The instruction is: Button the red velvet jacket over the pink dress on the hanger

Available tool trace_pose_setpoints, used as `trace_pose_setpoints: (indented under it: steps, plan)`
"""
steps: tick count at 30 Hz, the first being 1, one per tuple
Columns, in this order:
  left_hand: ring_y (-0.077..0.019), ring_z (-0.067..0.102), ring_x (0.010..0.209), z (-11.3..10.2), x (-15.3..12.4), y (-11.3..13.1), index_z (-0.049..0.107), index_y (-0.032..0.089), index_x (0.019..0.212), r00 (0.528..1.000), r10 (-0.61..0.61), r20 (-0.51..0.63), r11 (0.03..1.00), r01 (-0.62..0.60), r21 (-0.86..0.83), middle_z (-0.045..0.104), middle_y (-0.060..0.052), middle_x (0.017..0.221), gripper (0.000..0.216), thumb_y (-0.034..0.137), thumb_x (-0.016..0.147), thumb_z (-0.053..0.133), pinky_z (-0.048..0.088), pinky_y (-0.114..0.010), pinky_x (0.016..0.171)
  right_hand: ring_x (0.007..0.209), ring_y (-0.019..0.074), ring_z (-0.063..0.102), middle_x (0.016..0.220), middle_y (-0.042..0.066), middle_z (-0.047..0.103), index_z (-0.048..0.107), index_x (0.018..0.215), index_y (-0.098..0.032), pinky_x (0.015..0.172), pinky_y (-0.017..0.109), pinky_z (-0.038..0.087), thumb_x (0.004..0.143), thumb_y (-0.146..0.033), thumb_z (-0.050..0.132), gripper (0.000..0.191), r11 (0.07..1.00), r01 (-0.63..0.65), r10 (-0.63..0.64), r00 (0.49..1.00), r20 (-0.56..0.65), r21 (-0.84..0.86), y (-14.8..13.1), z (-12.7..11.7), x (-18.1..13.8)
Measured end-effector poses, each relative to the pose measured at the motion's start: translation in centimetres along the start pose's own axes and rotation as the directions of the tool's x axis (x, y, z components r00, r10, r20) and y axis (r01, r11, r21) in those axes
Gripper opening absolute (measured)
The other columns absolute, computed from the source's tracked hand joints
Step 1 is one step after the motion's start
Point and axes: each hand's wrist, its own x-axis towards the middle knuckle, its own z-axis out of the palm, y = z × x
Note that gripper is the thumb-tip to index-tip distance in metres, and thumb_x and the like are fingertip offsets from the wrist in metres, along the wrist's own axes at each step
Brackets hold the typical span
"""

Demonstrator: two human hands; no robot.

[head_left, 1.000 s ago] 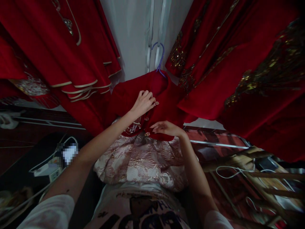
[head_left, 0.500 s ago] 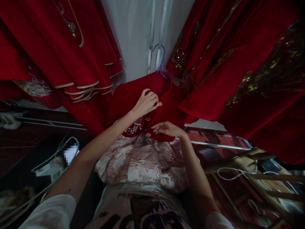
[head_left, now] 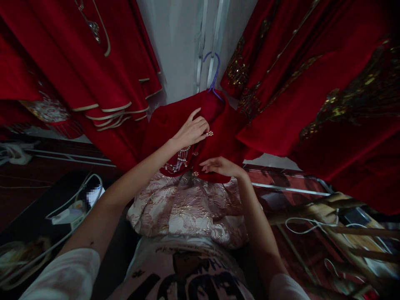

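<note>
My left hand (head_left: 194, 131) pinches a beaded button (head_left: 210, 133) on the red jacket (head_left: 226, 135), which lies partly over shiny cloth (head_left: 190, 208); my right hand (head_left: 220, 166), loosely open, is at its lower front

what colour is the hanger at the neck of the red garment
Purple-blue; the hanger shows best in the head view, above the red garment.
</note>
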Motion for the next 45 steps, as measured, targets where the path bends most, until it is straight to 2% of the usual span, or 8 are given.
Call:
trace_pose_setpoints:
  steps: [11, 15, 18, 21, 26, 32, 36, 45]
  plan:
    - [-0.021, 0.061, 0.083, -0.4, 0.8, -0.9, 0.064, 0.024, 0.067, 0.995, 0.096, 0.012, 0.984, -0.097, 0.152, 0.059, 0.001, 0.064, 0.015, 0.012, 0.066, 0.073, 0.024, -0.049, 0.118, 0.096, 0.0158, 0.068, 0.11, 0.01, 0.072, 0.064, 0.121, -0.014, 0.097, 0.039, 0.051, 0.088, -0.031, 0.058, 0.038, 0.996, 0.0, -0.002, 1.0, -0.022, -0.084, -1.3, 0.4, -0.3]
    - [-0.0235, 0.061, 0.102, -0.4, 0.5, -0.5, 0.066, 0.019, 0.083, 0.944, 0.227, 0.239, 0.843, -0.313, 0.438, 0.066, -0.004, 0.085, 0.01, 0.027, 0.079, 0.067, 0.016, -0.054, 0.121, 0.1, 0.0184, 0.066, 0.111, 0.007, 0.071, 0.069, 0.108, -0.019, 0.099, 0.042, 0.05, 0.082, -0.036, 0.065, 0.032, 0.994, 0.051, -0.067, 0.984, -0.162, -0.099, -2.0, 0.6, -0.4]
    - [-0.0291, 0.047, 0.129, 0.0, 0.3, -0.2, 0.06, 0.014, 0.113, 0.897, 0.276, 0.346, 0.611, -0.442, 0.657, 0.06, -0.013, 0.124, 0.032, 0.035, 0.089, 0.054, 0.005, -0.059, 0.121, 0.093, 0.0184, 0.066, 0.101, 0.007, 0.071, 0.067, 0.095, -0.018, 0.096, 0.042, 0.05, 0.078, -0.042, 0.068, 0.029, 0.984, 0.133, -0.175, 0.821, -0.544, -0.117, -3.7, -0.1, 1.0]
    - [-0.0319, 0.021, 0.147, 0.9, 0.1, -0.1, 0.043, 0.017, 0.137, 0.937, 0.305, 0.169, 0.487, -0.306, 0.818, 0.035, -0.015, 0.153, 0.048, 0.032, 0.091, 0.05, -0.004, -0.063, 0.119, 0.099, 0.0193, 0.064, 0.109, 0.01, 0.068, 0.06, 0.104, -0.018, 0.097, 0.039, 0.05, 0.079, -0.051, 0.064, 0.041, 0.957, 0.26, -0.242, 0.465, -0.851, -0.13, -6.3, -0.9, 4.3]
    - [-0.037, -0.008, 0.149, 1.1, -0.6, 0.3, 0.025, 0.016, 0.148, 0.947, 0.219, -0.237, 0.484, 0.106, 0.869, 0.009, -0.017, 0.162, 0.069, 0.026, 0.086, 0.054, -0.011, -0.069, 0.113, 0.143, 0.0297, 0.031, 0.15, 0.024, 0.036, 0.032, 0.142, -0.005, 0.116, 0.046, 0.029, 0.081, -0.067, 0.051, 0.09, 0.989, 0.14, -0.105, 0.421, -0.901, -0.05, -9.5, -0.3, 9.4]
    - [-0.0392, 0.006, 0.149, -4.3, -2.3, 2.7, 0.03, 0.015, 0.144, 0.856, 0.24, -0.458, 0.509, 0.29, 0.81, 0.007, -0.018, 0.161, 0.073, 0.023, 0.079, 0.064, 0.005, -0.062, 0.119, 0.144, 0.0401, 0.022, 0.147, 0.037, 0.028, 0.027, 0.14, 0.006, 0.115, 0.055, 0.022, 0.08, -0.074, 0.046, 0.102, 0.969, -0.144, -0.171, 0.198, -0.965, -0.201, -7.1, -1.2, 7.8]
    - [-0.0359, 0.027, 0.143, -7.9, -3.9, 1.4, 0.04, 0.02, 0.137, 0.739, 0.348, -0.577, 0.555, 0.334, 0.762, 0.024, -0.014, 0.156, 0.061, 0.025, 0.081, 0.063, 0.027, -0.054, 0.116, 0.135, 0.0398, 0.037, 0.135, 0.036, 0.043, 0.04, 0.129, 0.001, 0.109, 0.056, 0.029, 0.085, -0.074, 0.036, 0.087, 0.875, -0.278, -0.357, 0.182, -0.916, -0.396, -5.4, -3.2, 5.7]
    - [-0.0212, 0.065, 0.091, -14.1, -2.5, -3.1, 0.068, 0.014, 0.105, 0.838, -0.086, -0.539, 0.753, 0.409, 0.516, 0.069, -0.004, 0.09, 0.031, 0.017, 0.078, 0.053, 0.051, -0.034, 0.088, 0.109, 0.0343, 0.061, 0.108, 0.025, 0.064, 0.054, 0.113, -0.009, 0.095, 0.045, 0.044, 0.089, -0.065, 0.042, 0.063, 0.817, -0.473, -0.191, 0.317, -0.929, -0.329, -6.6, -9.6, 2.3]
